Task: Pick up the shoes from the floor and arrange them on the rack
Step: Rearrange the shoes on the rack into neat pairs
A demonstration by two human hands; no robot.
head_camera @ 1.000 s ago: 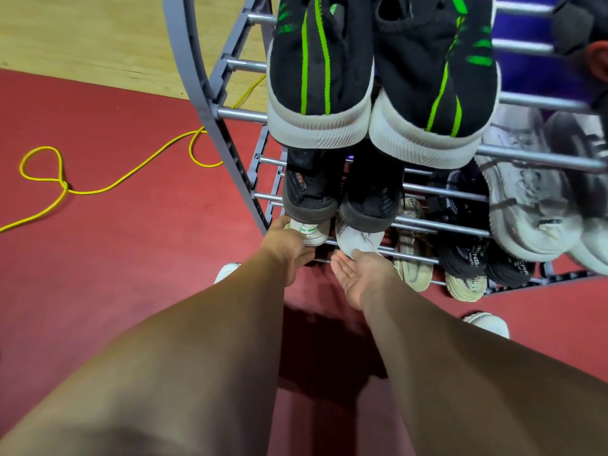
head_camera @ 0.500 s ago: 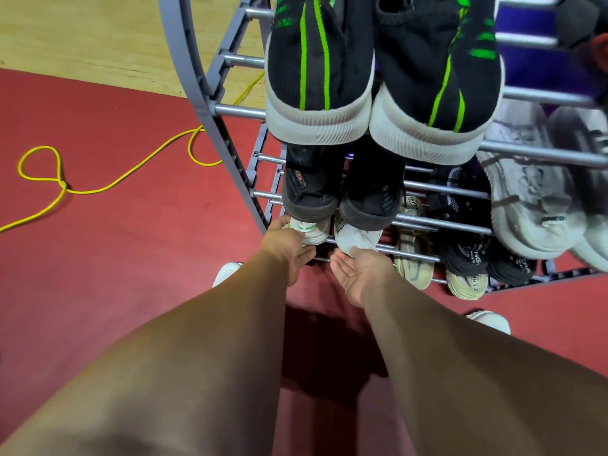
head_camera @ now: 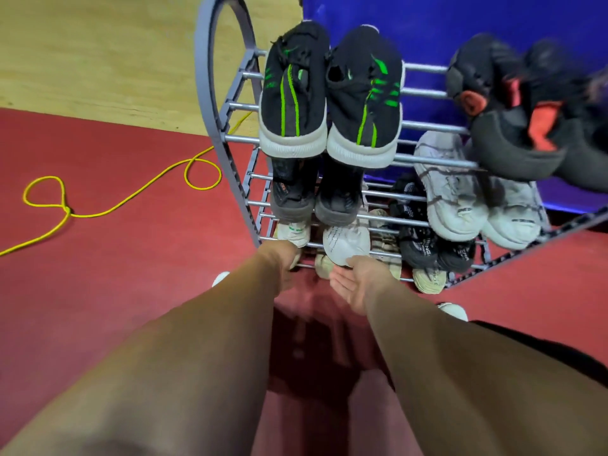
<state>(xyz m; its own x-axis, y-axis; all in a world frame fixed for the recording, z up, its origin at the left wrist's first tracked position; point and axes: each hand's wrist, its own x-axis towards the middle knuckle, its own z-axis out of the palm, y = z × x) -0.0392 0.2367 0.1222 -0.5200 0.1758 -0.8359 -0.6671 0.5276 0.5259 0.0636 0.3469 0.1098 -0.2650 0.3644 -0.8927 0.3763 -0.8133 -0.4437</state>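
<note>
white mesh sits just past our fingertips; we reach both arms down to the low tiers of the rack [head_camera: 230,93], and we judge the step in hand to be seating a pale pair there, not fetching a new one; our left hand [head_camera: 282,258] is at the front rail, its fingers tucked under and out of sight, so we cannot tell whether they grip; the left white shoe [head_camera: 292,231] lies just beyond those knuckles, toe toward us, touching or nearly so; our right hand [head_camera: 353,284] is palm up, fingers loosely apart and lightly curled, clamped on nothing; the right white shoe [head_camera: 345,243] rests on the bars with its toe hanging over the rail, right at the tips of those fingers; above our hands a grey pair [head_camera: 312,199] and a black-green pair [head_camera: 329,103] fill the higher tiers, and more shoes sit off to the right of our right hand; next, we think, calls for a push from the right fingertips on that toe so it slides back level with its mate, without knocking the pair overhead; then both hands must draw clear.
</note>
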